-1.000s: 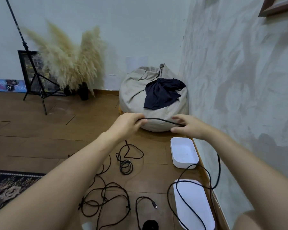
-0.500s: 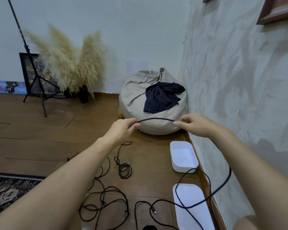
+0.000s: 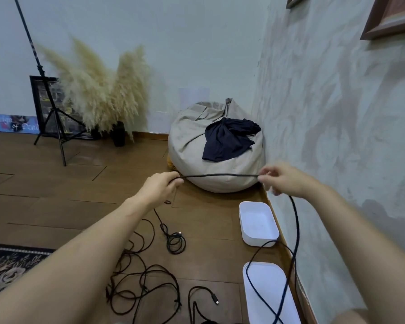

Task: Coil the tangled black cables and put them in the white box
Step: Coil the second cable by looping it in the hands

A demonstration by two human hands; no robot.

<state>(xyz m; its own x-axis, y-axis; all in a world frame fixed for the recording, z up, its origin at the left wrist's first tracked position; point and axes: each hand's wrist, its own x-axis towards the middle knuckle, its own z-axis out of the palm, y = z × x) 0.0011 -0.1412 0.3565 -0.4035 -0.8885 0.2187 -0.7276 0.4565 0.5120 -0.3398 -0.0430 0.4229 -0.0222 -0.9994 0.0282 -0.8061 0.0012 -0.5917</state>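
Note:
A black cable (image 3: 220, 175) stretches taut between my two raised hands. My left hand (image 3: 160, 186) grips one end of that stretch, and my right hand (image 3: 282, 178) pinches the other. From my right hand the cable hangs down and loops over the white lid (image 3: 270, 295) at the lower right. The open white box (image 3: 258, 223) sits on the floor by the wall, with nothing inside it. A tangle of black cables (image 3: 145, 286) lies on the floor below my left arm. A small coiled cable (image 3: 176, 242) lies beside it.
A beige beanbag (image 3: 189, 148) with a dark cloth (image 3: 228, 142) on it stands in the corner behind my hands. Pampas grass (image 3: 98, 92), a tripod stand (image 3: 53, 113) and a framed picture are at the far left. A patterned rug (image 3: 7, 267) lies lower left.
My hands have moved apart, so the stretch of cable between them is longer and straighter. The hanging part has slid through my right hand and its loop has shifted over the lid.

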